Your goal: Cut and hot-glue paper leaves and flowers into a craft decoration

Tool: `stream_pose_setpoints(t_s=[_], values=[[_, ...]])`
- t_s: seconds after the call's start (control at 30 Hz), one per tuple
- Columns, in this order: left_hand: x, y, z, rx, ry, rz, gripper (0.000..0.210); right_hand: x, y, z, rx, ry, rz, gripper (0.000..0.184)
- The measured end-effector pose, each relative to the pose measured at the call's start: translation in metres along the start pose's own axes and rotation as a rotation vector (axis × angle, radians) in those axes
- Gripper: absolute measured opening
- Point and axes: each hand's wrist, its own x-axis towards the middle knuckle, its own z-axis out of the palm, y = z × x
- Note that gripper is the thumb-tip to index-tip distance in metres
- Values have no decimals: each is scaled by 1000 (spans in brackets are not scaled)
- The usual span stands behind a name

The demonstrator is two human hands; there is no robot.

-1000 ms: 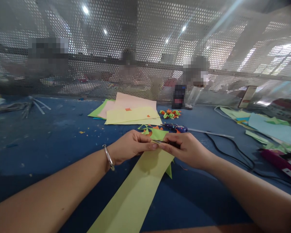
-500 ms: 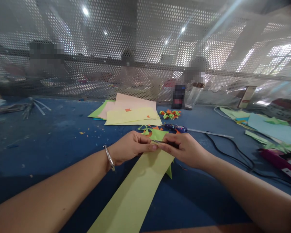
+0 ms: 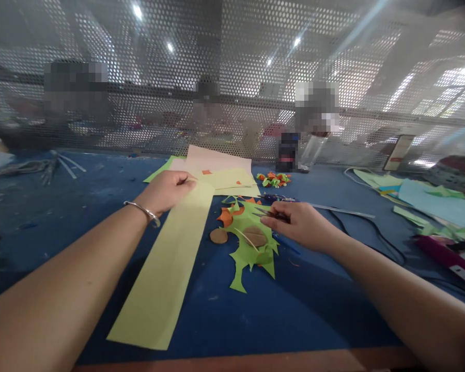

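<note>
My left hand [image 3: 168,190] pinches the top end of a long pale yellow paper strip [image 3: 165,268], which slants down toward the table's front edge. In my right hand [image 3: 296,222] is a pair of small pointed scissors [image 3: 269,213], its tips facing left; the fingers hide most of its handles. Beneath the tips lies a cut-up green paper scrap [image 3: 244,258] with jagged edges. A brown disc [image 3: 254,236] rests on that scrap, and another brown disc [image 3: 218,236] sits to its left. Orange paper scraps [image 3: 227,217] lie at the scrap's upper left.
Stacked paper sheets [image 3: 220,157] lie behind my left hand. A pile of small green and orange pieces [image 3: 274,179] is farther back. A glue gun [image 3: 277,198], a black cord [image 3: 383,240] and a magenta power strip [image 3: 445,258] are rightward. A perforated metal screen [image 3: 248,62] stands behind.
My left hand has moved left and away from me with the yellow strip, apart from the scissors. This uncovers the green scrap and brown discs. My right hand has shifted slightly right.
</note>
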Motion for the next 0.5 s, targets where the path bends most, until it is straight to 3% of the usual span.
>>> stream_pose_setpoints(t_s=[0.07,0.13,0.2,0.23,0.3,0.37,0.5], values=[[5,-7,-6,220,-41,45,20,1,4,1,-139,-67,34,44],[3,-5,-4,415,135,134,24,2,6,3,-262,-117,63,42],[-9,7,6,492,238,351,29,2,6,5,-339,-141,92,39],[-17,15,13,488,224,458,28,2,5,6,-361,-145,107,38],[-37,31,31,444,49,651,19,1,2,7,-387,-152,128,37],[-53,44,48,429,-133,755,19,1,0,7,-404,-161,143,38],[-66,51,68,489,-259,794,20,1,-3,6,-409,-182,161,38]])
